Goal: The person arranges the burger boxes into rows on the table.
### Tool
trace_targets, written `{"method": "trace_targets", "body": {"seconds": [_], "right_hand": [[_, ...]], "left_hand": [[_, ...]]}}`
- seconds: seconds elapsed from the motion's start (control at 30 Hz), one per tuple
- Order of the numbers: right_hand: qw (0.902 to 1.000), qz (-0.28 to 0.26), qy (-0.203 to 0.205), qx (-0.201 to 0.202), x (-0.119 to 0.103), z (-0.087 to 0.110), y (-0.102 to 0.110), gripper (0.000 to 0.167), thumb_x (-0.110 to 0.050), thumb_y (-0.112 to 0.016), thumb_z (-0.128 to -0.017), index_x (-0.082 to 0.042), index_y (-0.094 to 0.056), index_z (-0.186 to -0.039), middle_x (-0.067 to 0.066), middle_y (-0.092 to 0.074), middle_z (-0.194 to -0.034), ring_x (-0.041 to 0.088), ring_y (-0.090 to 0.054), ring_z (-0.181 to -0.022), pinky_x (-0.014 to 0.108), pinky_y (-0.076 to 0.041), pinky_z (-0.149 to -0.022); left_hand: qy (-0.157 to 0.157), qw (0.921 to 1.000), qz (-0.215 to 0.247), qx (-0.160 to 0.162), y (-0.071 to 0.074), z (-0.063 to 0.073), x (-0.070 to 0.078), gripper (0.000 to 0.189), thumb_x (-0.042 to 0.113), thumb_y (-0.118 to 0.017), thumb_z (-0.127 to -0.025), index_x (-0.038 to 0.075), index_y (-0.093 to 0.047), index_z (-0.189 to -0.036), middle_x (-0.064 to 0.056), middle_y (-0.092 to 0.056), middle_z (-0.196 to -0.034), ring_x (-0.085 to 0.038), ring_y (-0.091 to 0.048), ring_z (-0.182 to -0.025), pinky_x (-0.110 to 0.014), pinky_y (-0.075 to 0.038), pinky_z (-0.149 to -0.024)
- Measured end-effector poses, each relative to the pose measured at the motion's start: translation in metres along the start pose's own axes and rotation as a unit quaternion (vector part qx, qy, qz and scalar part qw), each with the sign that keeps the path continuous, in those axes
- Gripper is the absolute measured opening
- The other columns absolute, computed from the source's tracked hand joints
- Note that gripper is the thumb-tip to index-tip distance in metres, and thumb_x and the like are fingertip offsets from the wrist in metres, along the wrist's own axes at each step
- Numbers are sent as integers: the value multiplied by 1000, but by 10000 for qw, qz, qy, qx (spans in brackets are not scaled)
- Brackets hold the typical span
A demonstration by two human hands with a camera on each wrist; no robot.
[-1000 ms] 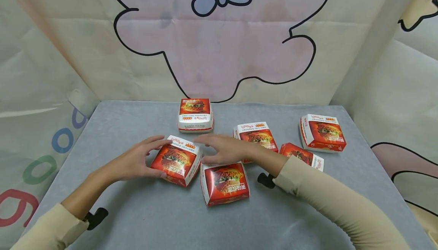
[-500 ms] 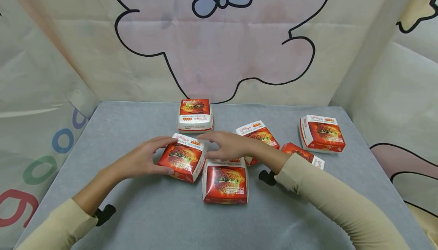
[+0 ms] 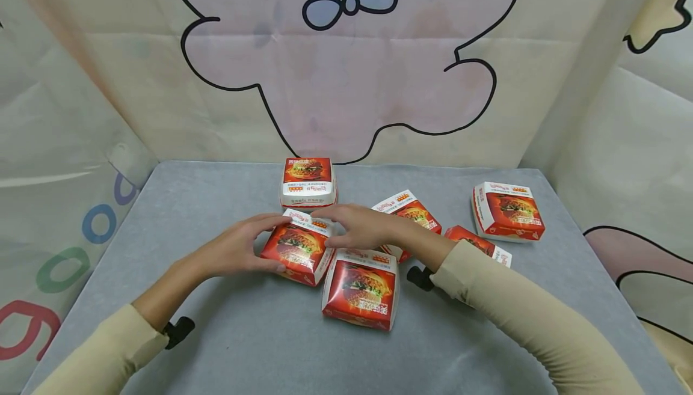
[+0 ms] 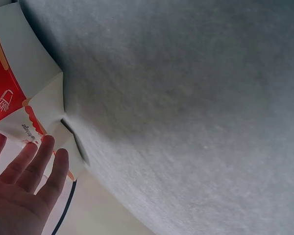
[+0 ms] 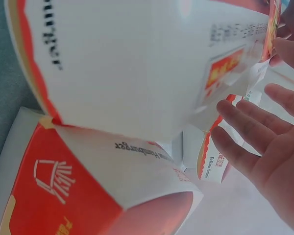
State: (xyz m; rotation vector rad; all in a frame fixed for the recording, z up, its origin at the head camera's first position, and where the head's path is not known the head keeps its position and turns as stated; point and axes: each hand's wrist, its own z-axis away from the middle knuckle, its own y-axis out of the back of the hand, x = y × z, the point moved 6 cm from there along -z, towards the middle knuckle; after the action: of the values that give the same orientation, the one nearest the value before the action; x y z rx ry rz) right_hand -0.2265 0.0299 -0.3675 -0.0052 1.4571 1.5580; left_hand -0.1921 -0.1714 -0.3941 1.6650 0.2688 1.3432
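My left hand [image 3: 238, 244] grips the left side of a red and white hamburger box [image 3: 300, 248], fingers at its far edge and thumb at its near left corner. In the left wrist view, spread fingers show beside the box [image 4: 5, 93]; the thumb is hidden there. Over the right edge of this box my right hand [image 3: 360, 226] reaches with extended fingers. Directly in front of the right hand lies another hamburger box [image 3: 361, 290], which nearly touches the first. The right wrist view shows its white side [image 5: 117, 63] close up, with the right fingers spread beyond it.
A hamburger box [image 3: 308, 181] stands at the back. Partly beneath the right forearm are two boxes, one [image 3: 414, 214] tilted in angle and one [image 3: 479, 244] half hidden. Another box [image 3: 509, 211] sits far right on the grey cloth table [image 3: 260, 347]. Printed fabric walls [image 3: 346, 82] surround it.
My left hand and its hamburger box have moved right and slightly away. The front box has turned and shifted a little right; the box by the right forearm has turned. My right hand has moved slightly.
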Motion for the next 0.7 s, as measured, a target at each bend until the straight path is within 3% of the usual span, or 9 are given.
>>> {"method": "trace_targets", "body": {"seconds": [0.17, 0.47, 0.7], "right_hand": [[10000, -31, -84, -30, 1, 0, -1, 58, -26, -64, -98, -21, -42, -152, -1, -43, -153, 16, -39, -139, 42, -37, -111], [9993, 277, 259, -62, -5, -4, -3, 52, -18, -60, -100, -18, -46, -150, -1, -46, -152, 16, -38, -140, 39, -35, -113], [9988, 476, 65, -30, -6, -4, -5, 53, -21, -62, -99, -18, -47, -149, 2, -47, -151, 18, -41, -138, 40, -38, -111]], "left_hand": [[-9, 10000, 11, -26, -2, -4, 1, 90, 49, -85, -74, 17, -47, -149, -11, -47, -148, -31, -46, -132, -51, -51, -95], [-41, 9997, 171, -140, -1, -5, 0, 88, 45, -86, -74, 17, -48, -148, -10, -47, -148, -31, -44, -134, -53, -50, -97], [-121, 9995, 224, -165, 6, -4, -4, 81, 38, -86, -76, 16, -51, -145, -9, -49, -147, -32, -46, -132, -55, -48, -98]]}}
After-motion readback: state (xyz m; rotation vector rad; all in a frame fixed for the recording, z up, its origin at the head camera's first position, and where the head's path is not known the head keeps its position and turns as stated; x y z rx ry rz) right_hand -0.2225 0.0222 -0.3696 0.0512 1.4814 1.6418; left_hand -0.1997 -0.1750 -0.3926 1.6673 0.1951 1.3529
